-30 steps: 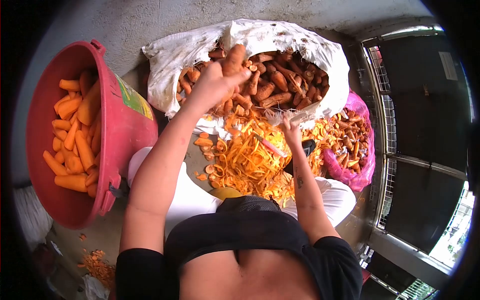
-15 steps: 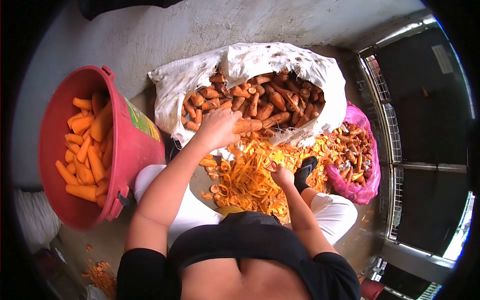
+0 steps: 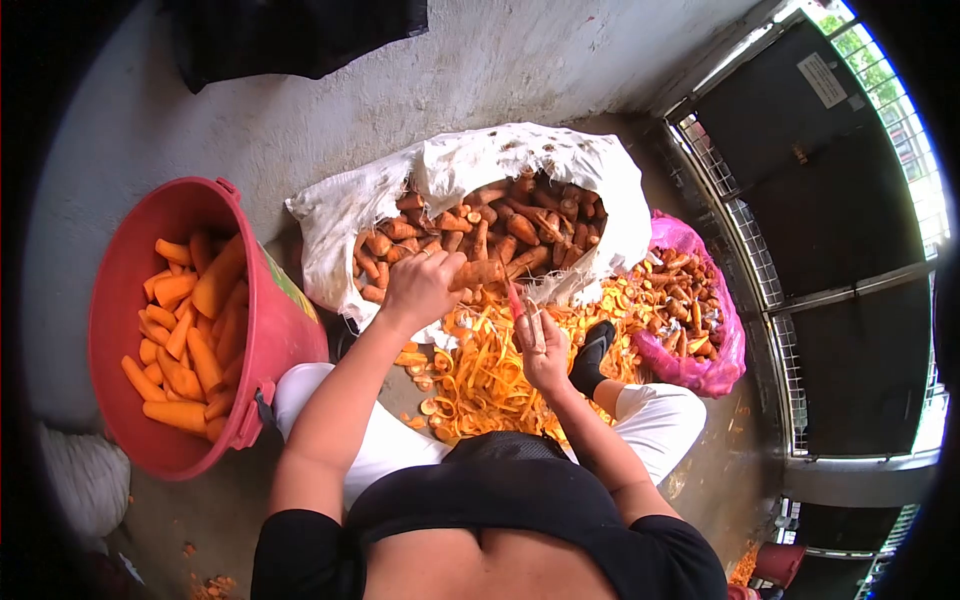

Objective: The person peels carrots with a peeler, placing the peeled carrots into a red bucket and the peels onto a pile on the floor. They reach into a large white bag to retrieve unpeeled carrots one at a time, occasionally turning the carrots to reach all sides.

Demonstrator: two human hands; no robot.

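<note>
Brown carrot (image 3: pixel 482 273) in closed left grip (image 3: pixel 420 290), red tool (image 3: pixel 515 300) in closed right grip (image 3: pixel 544 358), mid-frame; probably aligning, needs steady angle.

Carrot (image 3: pixel 480 274), one: thick, brownish orange, unpeeled; gripped at one end by your left hand (image 3: pixel 420 290), lying nearly crosswise before the open sack (image 3: pixel 330 225). Tool (image 3: pixel 516 301), one: slim, partly red, tilted in your right hand (image 3: pixel 543 358), top close by the carrot's free end.
</note>
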